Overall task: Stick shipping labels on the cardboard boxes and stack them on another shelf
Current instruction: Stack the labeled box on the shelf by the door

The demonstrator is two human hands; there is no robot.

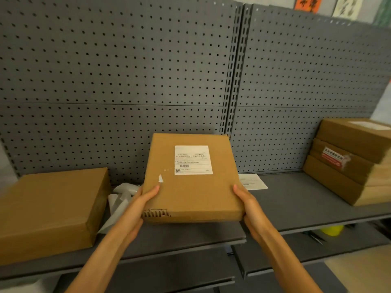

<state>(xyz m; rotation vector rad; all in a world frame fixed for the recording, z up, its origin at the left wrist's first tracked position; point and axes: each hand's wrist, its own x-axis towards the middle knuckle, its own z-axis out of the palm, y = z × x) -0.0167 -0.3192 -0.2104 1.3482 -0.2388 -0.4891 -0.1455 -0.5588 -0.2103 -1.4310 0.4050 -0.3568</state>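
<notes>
A dark grey metal shelf (296, 199) runs across the view, backed by a grey pegboard wall (118, 77) that a slotted upright (237, 70) splits into two panels. At the far left a plain cardboard box (48, 210) lies flat on the shelf, with no label visible on it. Just to its right, crumpled white backing paper (123, 197) lies on the shelf against the pegboard. Next comes the left hand (139, 206), thumb on top and fingers curled under the near left corner of the labelled box (190, 182), which is held above the shelf's middle; a white shipping label (193, 159) is stuck on its top face, and its near left edge is torn, showing corrugation. The right hand (251, 210) grips the near right corner likewise. Behind it a loose label sheet (252, 181) lies on the shelf. At the far right a stack of boxes (351, 161) stands on the shelf, the middle one bearing red-printed tape. Lower shelves show below, and posters hang on the wall at top right.
</notes>
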